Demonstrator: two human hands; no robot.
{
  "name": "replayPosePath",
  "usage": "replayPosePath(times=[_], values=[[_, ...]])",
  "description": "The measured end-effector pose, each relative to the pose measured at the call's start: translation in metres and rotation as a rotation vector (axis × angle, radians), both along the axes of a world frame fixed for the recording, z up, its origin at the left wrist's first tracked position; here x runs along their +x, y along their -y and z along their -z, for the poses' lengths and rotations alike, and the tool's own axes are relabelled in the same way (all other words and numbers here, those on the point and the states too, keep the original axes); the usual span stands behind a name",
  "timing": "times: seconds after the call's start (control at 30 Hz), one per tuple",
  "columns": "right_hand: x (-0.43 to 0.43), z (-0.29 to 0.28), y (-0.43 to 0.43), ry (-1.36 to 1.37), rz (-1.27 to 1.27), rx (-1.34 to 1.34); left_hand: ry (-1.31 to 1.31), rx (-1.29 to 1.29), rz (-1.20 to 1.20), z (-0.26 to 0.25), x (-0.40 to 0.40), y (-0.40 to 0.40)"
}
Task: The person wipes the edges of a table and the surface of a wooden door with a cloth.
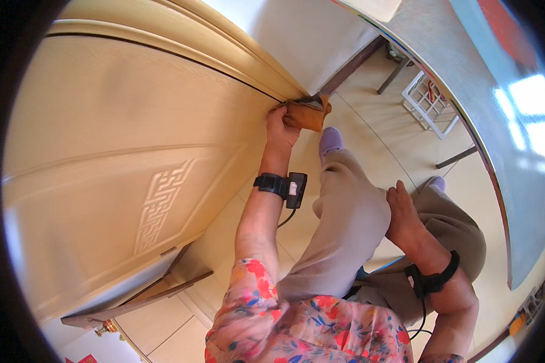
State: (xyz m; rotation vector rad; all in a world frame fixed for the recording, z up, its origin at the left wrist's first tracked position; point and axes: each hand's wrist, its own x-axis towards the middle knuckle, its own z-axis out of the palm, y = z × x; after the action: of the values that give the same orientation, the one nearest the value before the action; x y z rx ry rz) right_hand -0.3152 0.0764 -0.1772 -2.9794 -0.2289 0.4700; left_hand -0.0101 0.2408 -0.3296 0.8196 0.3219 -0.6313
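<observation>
My left hand point(282, 126) is closed on an orange-brown cloth point(305, 117), reaching forward from the flowered sleeve. The cloth is bunched against the foot of a yellowish wooden door frame point(250, 47), close to the floor. Beside that hand stands a wooden door point(118, 104) with a raised geometric pattern on its lower panel. My right hand point(403, 213) rests on the knee of my beige trousers point(349, 222), with nothing seen in it; some of its fingers are hidden. Both forearms carry black strapped-on devices with cables.
A table with a pale, glossy top point(495, 113) curves along the right, its thin dark legs below. Under it, a white plastic rack point(429, 106) lies on the tiled floor point(368, 118). Behind me at lower left is a door sill point(141, 297). My purple shoes point(331, 139) stand near the cloth.
</observation>
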Motion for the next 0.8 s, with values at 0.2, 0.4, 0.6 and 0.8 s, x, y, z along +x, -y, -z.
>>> replayPosePath(times=[0.2,0.4,0.6,0.8], values=[[0.007,0.012,0.002,-0.045,0.047,0.002,-0.044,0.106,0.016,-0.113,0.006,0.006],[0.007,0.015,0.008,-0.117,0.074,-0.01,0.057,-0.033,0.016,-0.276,-0.011,0.011],[0.008,0.011,0.026,-0.081,0.147,-0.002,0.627,-0.147,-0.15,-0.416,-0.04,-0.011],[0.007,0.013,0.024,-0.204,0.133,-0.02,1.255,0.05,-0.612,-0.452,-0.104,0.004]])
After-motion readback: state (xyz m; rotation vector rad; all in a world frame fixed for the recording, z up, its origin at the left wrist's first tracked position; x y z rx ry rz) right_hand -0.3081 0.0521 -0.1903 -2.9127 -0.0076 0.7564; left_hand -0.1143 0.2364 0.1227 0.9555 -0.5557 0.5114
